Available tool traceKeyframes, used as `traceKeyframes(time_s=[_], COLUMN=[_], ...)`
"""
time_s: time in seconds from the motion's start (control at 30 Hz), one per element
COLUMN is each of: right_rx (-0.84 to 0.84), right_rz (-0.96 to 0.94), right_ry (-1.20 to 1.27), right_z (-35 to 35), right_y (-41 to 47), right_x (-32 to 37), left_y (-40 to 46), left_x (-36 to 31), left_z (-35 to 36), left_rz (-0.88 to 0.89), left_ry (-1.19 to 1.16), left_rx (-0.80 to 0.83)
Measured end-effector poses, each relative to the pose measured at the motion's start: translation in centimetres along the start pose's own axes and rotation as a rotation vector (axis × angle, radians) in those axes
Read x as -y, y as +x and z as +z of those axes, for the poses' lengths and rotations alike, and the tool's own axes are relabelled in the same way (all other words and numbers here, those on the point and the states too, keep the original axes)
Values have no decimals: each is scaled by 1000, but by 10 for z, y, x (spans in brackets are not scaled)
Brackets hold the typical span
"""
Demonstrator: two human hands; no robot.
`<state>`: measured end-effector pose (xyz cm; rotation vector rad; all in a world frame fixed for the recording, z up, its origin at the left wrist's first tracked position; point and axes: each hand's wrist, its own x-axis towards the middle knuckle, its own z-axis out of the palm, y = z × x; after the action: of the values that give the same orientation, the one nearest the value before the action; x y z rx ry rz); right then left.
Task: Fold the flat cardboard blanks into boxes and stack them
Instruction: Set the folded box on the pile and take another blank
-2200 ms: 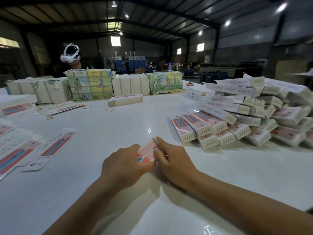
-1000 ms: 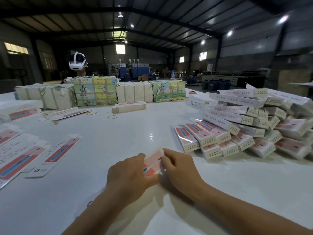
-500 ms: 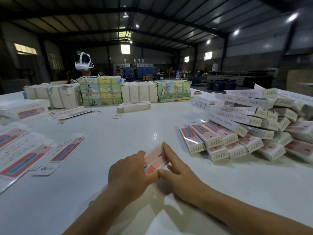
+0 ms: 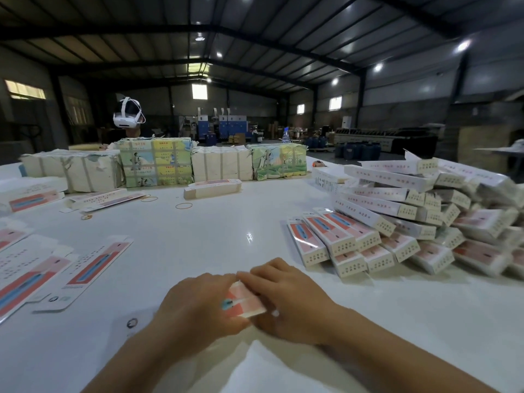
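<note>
A pink and white cardboard blank (image 4: 243, 301) sits between my two hands just above the white table (image 4: 198, 245), near its front. My left hand (image 4: 198, 306) grips its left side, and my right hand (image 4: 286, 297) curls over its far end and right side. Most of the blank is hidden by my fingers. A large pile of folded boxes (image 4: 402, 219) lies to the right. Flat blanks (image 4: 85, 275) lie spread out at the left.
Wrapped bundles of paper stock (image 4: 158, 163) line the far side, with another person wearing a white headset (image 4: 127, 114) behind them. A single folded box (image 4: 212, 188) and several rubber bands (image 4: 183, 205) lie mid-table.
Both hands have drawn closer around the blank and turned it lower and flatter; my right fingers, stretched out before, now curl over its top end. The view has tilted up slightly.
</note>
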<state>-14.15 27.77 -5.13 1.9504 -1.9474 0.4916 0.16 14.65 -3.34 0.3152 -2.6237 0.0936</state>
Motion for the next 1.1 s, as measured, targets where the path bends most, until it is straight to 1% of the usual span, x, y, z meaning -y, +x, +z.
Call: traceKeyframes(time_s=[0.07, 0.1, 0.17, 0.27, 0.33, 0.37, 0.4, 0.43, 0.5, 0.53, 0.63, 0.73, 0.8, 0.9, 0.97, 1.03, 1.1], right_rx=[-33, -39, -99, -290, -384, -394, -359, -282, -110, -72, -99, -56, -60, -149, -167, -125, -33], right_rz=[56, 117, 266, 467, 586, 653, 718, 774, 829, 825, 782, 822, 811, 667, 551, 451, 379], right_ry=[-105, -135, -145, -179, -230, -268, -324, -398, -535, -575, -622, -630, -620, -586, -483, -338, -216], right_z=[-3, -10, -30, -74, -100, -108, -112, -112, -103, -97, -88, -93, -99, -102, -93, -77, -53], right_y=[3, 5, 8, 15, 15, 12, 7, 2, -10, -15, -18, -10, -5, 8, 18, 28, 30], right_x=[-9, -18, -43, -93, -125, -140, -151, -160, -172, -175, -179, -179, -171, -138, -105, -71, -39], left_y=[0, 1, 3, 2, 3, 5, 6, 6, 7, 8, 8, 7, 7, 7, 6, 6, 6], left_x=[0, -1, 0, 2, 1, 1, 2, 4, 9, 10, 14, 13, 12, 13, 13, 11, 10], left_z=[1, 3, 4, 13, 22, 27, 33, 37, 43, 45, 48, 48, 48, 49, 49, 48, 45], left_rz=[77, 56, -42, -150, -225, -267, -283, -278, -266, -269, -280, -277, -279, -290, -276, -273, -263], left_ry=[26, 25, -9, -85, -198, -240, -247, -226, -205, -211, -278, -293, -299, -276, -274, -277, -264], left_rx=[-202, -288, -353, -287, -185, -113, -36, 12, 44, 50, 51, 69, 76, 90, 79, 88, 83])
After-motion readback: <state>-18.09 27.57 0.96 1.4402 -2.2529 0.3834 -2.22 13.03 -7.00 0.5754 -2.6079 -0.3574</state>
